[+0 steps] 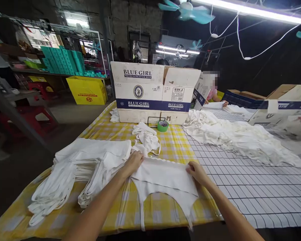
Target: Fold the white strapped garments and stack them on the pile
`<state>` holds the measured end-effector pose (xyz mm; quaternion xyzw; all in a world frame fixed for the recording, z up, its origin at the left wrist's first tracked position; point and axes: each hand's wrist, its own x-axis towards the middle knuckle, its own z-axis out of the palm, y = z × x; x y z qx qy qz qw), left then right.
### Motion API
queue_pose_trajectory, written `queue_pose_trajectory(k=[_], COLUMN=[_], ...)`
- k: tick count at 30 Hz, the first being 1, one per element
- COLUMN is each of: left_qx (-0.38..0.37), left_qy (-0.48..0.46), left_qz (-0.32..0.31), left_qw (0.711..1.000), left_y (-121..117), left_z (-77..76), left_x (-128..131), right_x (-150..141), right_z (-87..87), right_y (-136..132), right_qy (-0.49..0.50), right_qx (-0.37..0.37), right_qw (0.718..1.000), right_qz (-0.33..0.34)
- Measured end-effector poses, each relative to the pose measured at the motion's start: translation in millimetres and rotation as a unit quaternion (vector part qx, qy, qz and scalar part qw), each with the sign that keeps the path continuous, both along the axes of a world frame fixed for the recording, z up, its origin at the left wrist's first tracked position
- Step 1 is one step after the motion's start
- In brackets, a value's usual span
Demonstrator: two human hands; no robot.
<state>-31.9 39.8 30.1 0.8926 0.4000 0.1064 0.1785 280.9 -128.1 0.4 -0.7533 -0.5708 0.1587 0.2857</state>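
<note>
While both hands [135, 161] [196, 171] hold it, strappy white cloth [165, 174] seems smooth.

The room is lit mostly by a bright tube light [253, 10] at one o'clock, its long bar washed out to plain white. Smaller lamps [177, 51] are seen glowing near twelve o'clock, and pale glare is thrown from a window [42, 36] at ten o'clock. The wall [256, 53] at two o'clock and the floor [62, 117] at nine o'clock are left in gloom. The table [175, 207] is lit evenly, with soft shadows. Smearing is shown at three o'clock, edges are stretched, and a patch [212, 78] is pixelated.
</note>
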Motion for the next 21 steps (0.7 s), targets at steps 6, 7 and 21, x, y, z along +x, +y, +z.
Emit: queue_pose_trajectory(k=[6, 7, 21], left_qx=[-0.038, -0.062, -0.127], left_qy=[0.011, 0.008, 0.002], left_qz=[-0.026, -0.046, -0.062], left_qw=[0.999, 0.997, 0.99], left_y=[-10.9, -18.9, -19.4], left_z=[2.3, 7.3, 4.8], left_x=[-1.3, -8.4, -16.7], right_x=[6.1, 8.0, 21.3], right_z=[9.5, 16.3, 26.1], right_y=[5.7, -0.4, -4.7], right_qy=[0.047, 0.066, 0.087], right_qx=[0.006, -0.007, -0.106], right_qw=[0.999, 0.997, 0.988], right_qz=[0.016, 0.033, 0.069])
